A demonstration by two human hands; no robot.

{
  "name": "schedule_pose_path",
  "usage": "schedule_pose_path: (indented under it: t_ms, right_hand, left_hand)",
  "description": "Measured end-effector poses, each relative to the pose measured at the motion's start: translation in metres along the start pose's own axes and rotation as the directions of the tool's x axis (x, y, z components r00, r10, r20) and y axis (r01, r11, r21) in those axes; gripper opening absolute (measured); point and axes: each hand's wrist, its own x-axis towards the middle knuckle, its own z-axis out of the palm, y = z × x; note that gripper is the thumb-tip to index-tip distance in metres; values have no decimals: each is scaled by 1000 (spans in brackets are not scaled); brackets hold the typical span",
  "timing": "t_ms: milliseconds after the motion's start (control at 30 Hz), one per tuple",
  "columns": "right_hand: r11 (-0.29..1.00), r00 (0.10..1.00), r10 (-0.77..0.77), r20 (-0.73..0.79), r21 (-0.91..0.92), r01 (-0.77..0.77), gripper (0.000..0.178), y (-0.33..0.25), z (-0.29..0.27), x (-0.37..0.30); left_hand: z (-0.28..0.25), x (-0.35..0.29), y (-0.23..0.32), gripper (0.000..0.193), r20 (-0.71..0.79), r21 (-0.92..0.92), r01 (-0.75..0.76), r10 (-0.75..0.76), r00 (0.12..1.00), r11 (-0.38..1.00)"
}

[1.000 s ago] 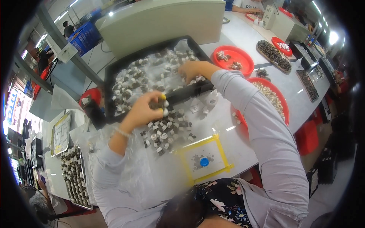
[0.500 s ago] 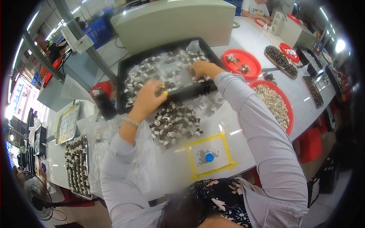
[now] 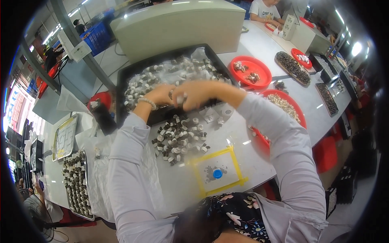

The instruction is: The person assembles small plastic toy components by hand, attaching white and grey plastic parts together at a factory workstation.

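Observation:
My left hand (image 3: 161, 95), a beaded bracelet at its wrist, is over the near edge of a black tray (image 3: 214, 52). Its fingertips are hidden behind my right hand (image 3: 196, 94), which meets it there. Smeared by motion, my right hand is closed, with a small white-and-dark piece (image 3: 182, 98) showing at its fingers. Several similar small white-and-dark parts (image 3: 148, 75) lie in the tray among clear plastic sheeting. Just below my hands, a loose pile of the same parts (image 3: 178, 139) is on the white table.
A yellow-taped square (image 3: 231, 162) with a blue cap (image 3: 217, 173) is in front of me. On the right are a red dish (image 3: 265, 77) and a red tray of pale pieces (image 3: 298, 111). Left stands a metal tray of parts in rows (image 3: 77, 186). Another person sits at the far right.
My right hand has moved left out of the tray's right side and met my left hand over the near edge. The view has shifted slightly.

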Motion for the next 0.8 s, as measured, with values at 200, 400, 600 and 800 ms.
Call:
schedule_pose_path:
  t_ms: [200,400,600,800]
  right_hand:
    - [878,987,-153,58,-449,162,33,6,94,-4]
    - [932,979,-199,-54,-318,172,30,-7,43,-6]
    - [940,958,-70,-278,-340,-30,32,45,-51,26]
    - [730,874,-3,-486,-598,-330,32,124,-66,59]
  left_hand:
    - [5,7,25,52,-112,31,57,-53,992,998]
    - [9,8,23,47,-151,-57,12,-20,988,998]
    - [16,-1,1,43,-406,-103,-178,122,906,979]
    - [-31,-37,56,36,-334,-614,-28,-227,915,789]
